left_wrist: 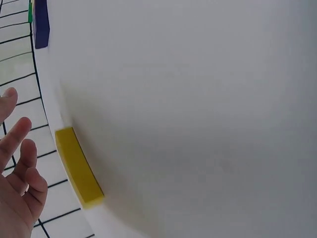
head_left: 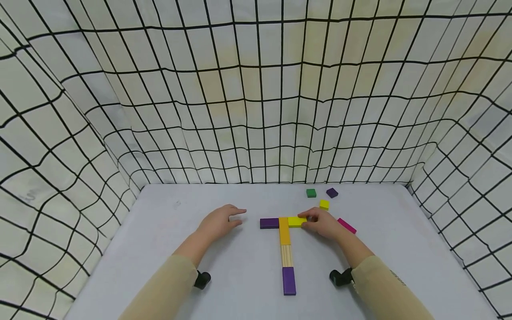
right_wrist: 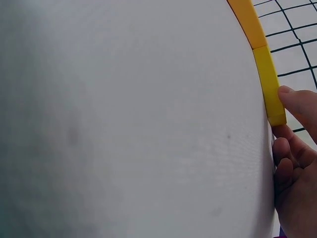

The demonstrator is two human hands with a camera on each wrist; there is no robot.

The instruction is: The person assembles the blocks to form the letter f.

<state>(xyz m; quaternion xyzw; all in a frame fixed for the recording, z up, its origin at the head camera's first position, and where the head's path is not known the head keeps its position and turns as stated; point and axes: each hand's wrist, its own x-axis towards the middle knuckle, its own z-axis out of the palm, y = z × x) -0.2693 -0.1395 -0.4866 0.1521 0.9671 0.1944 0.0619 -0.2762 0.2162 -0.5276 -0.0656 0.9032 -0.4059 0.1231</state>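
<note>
My right hand (head_left: 323, 223) pinches the right end of a yellow block (head_left: 297, 222) between thumb and fingers. This block lies against the top of an orange block (head_left: 284, 231). On the other side of the orange block lies a dark purple block (head_left: 269, 223), forming a T. Below the orange piece, striped pale wooden pieces (head_left: 286, 256) and a purple block (head_left: 289, 281) continue the stem. In the right wrist view my thumb (right_wrist: 292, 96) touches the yellow block (right_wrist: 269, 82). My left hand (head_left: 219, 222) hovers left of the dark purple block, thumb and fingers apart, holding nothing.
Behind my right hand lie a small green block (head_left: 311, 193), a dark purple block (head_left: 332, 192) and a small yellow block (head_left: 324, 204). A pink block (head_left: 346, 226) lies by my right wrist. Black netting (head_left: 260, 95) encloses the white table (head_left: 160, 213) at the back and sides.
</note>
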